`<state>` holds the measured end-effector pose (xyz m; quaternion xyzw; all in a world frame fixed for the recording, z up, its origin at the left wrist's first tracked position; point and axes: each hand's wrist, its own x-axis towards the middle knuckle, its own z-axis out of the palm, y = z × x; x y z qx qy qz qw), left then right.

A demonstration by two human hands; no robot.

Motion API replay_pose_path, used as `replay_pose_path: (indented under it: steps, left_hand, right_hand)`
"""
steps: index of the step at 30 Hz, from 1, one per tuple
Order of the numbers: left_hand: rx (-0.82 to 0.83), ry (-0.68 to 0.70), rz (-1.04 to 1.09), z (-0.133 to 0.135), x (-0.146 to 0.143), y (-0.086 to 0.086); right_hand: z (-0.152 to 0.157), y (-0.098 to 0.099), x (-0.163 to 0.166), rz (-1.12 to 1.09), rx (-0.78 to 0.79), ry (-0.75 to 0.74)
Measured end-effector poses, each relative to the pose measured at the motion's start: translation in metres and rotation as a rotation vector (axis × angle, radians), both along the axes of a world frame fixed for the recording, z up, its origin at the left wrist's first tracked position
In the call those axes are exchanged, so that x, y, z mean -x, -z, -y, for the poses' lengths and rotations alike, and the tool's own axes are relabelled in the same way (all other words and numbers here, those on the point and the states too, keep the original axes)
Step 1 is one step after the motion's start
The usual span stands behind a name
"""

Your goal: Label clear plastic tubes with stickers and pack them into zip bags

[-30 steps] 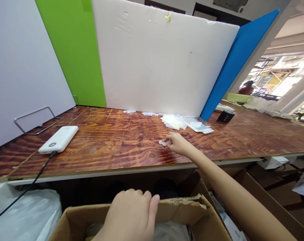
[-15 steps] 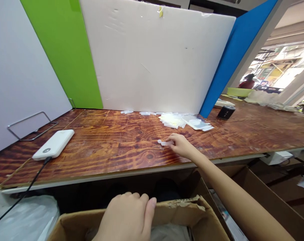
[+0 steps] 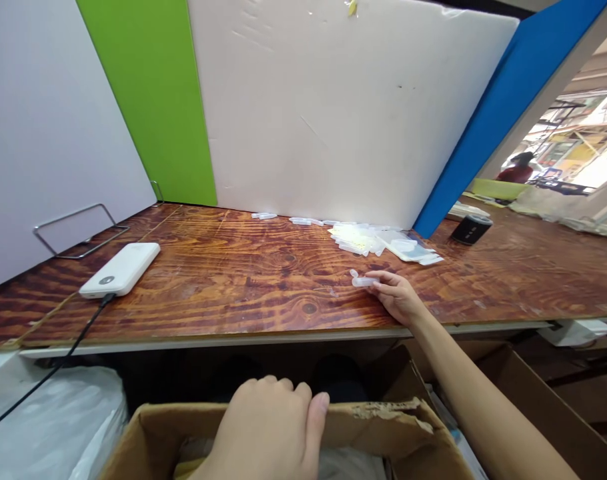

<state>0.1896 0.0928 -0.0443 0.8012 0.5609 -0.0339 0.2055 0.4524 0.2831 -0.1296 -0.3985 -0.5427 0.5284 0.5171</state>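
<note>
My right hand (image 3: 398, 297) reaches over the wooden table (image 3: 243, 280) and pinches a small clear plastic piece (image 3: 361, 281) between thumb and fingers, just above the tabletop. My left hand (image 3: 271, 427) rests low in front, fingers curled over the far rim of a cardboard box (image 3: 383, 417). A pile of clear plastic pieces and small bags (image 3: 378, 241) lies behind the right hand by the white board.
A white power bank (image 3: 120, 269) with a black cable lies at the left. A wire stand (image 3: 78, 230), white, green and blue partition boards, and a black speaker (image 3: 471, 229) ring the table. A white plastic bag (image 3: 53, 420) sits lower left.
My right hand has picked the small clear piece up off the table and drawn it slightly right and toward me. The left hand stays on the box rim.
</note>
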Motion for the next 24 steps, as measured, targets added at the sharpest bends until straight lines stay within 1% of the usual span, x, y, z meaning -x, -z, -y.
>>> replay_pose_path:
  steps: [9, 18, 24]
  left_hand:
    - [0.053, -0.011, -0.020, 0.0004, 0.0016, -0.0011]
    - [0.032, 0.001, -0.006, 0.0011, 0.0010, 0.0012]
    - [0.030, 0.006, 0.017, 0.0010, 0.0015, 0.0033]
  right_hand:
    - [-0.0006, 0.0030, -0.0066, -0.097, 0.005, -0.046]
    - [0.0022, 0.0006, -0.0039, -0.119, 0.000, -0.077]
    - [0.0004, 0.0026, -0.0079, -0.085, -0.004, -0.052]
